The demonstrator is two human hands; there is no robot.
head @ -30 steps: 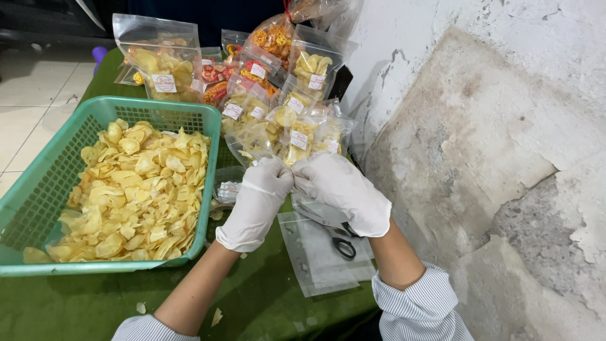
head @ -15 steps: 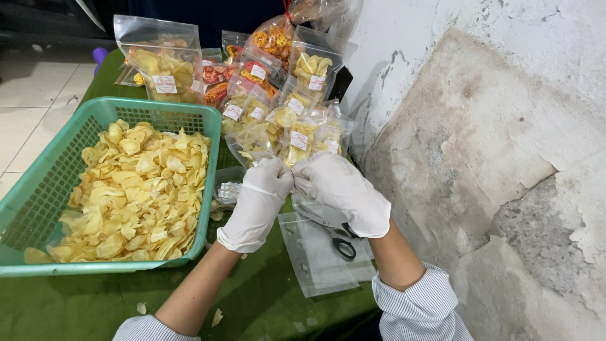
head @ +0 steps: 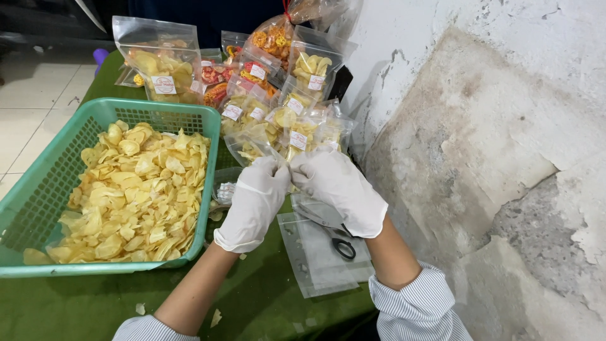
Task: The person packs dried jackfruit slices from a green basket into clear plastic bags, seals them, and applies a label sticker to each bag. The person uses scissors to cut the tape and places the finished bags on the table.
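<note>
Together, my gloved left hand (head: pixel 255 201) and right hand (head: pixel 338 189) pinch a small clear bag of chips (head: pixel 265 146) above the green counter (head: pixel 265 297), beside a green basket (head: pixel 57 170) of chips.

A white wall (head: pixel 505 95) with flaking, patchy plaster — pale tiled floor (head: pixel 38 107) at left.

Just beyond the gloved left hand (head: pixel 255 201) and right hand (head: pixel 341 189), which pinch a clear chip bag (head: pixel 252 146), stand stacked clear packets (head: pixel 287 95) of yellow and orange chips with small white labels (head: pixel 164 84), while empty clear bags (head: pixel 319 256) lie beneath the right wrist.
</note>
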